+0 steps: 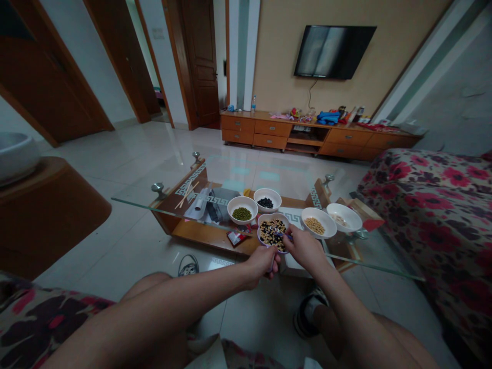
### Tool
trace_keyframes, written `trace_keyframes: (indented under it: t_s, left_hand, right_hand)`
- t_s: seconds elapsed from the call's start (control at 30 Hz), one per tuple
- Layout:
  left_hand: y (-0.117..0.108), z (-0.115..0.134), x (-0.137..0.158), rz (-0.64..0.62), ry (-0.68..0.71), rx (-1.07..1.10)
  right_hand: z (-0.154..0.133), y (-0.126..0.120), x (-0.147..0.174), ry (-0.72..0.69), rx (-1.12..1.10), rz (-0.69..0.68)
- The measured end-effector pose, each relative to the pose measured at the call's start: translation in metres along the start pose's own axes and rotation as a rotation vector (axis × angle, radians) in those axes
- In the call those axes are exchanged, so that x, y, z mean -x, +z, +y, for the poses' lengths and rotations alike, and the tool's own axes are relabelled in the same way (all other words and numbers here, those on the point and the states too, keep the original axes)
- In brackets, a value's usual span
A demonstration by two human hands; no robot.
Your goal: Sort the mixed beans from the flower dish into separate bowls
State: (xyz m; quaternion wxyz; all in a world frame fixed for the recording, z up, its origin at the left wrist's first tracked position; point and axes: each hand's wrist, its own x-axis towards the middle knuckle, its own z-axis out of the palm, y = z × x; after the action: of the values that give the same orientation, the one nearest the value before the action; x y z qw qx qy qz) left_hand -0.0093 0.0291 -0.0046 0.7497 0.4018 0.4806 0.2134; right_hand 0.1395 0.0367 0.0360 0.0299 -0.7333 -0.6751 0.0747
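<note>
A purple-rimmed bowl (287, 219) filled with mixed black and yellow beans is at the near edge of the glass table. My left hand (264, 264) is closed around its handle. Fingers pinched, my right hand (305, 247) holds a thin purple utensil (283, 234) whose tip is among the mixed beans; its exact kind is too small to tell. Behind the bowl are a white bowl (231, 208) of green beans and a white bowl (279, 195) of black beans. To the right stand a white bowl (330, 225) of yellow beans and another (356, 221) with a few pale pieces.
Chopsticks (187, 195) lie at the left of the glass table (134, 203). A red packet (236, 237) shows near its front edge. A flowered sofa (434, 205) stands right, a wooden stand (57, 205) left, and a cluttered TV cabinet (271, 128) at the back.
</note>
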Motion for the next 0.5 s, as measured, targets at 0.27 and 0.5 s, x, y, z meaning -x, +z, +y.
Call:
trace_keyframes:
  t_s: [0.27, 0.5]
  left_hand:
    - [0.0001, -0.0007, -0.0018, 0.003, 0.0, 0.001]
    - [0.0002, -0.0003, -0.0006, -0.002, 0.002, 0.001]
  right_hand:
    - [0.0009, 0.0018, -0.001, -0.01, -0.006, -0.001]
    - [0.0005, 0.0004, -0.0004, -0.015, -0.005, 0.001]
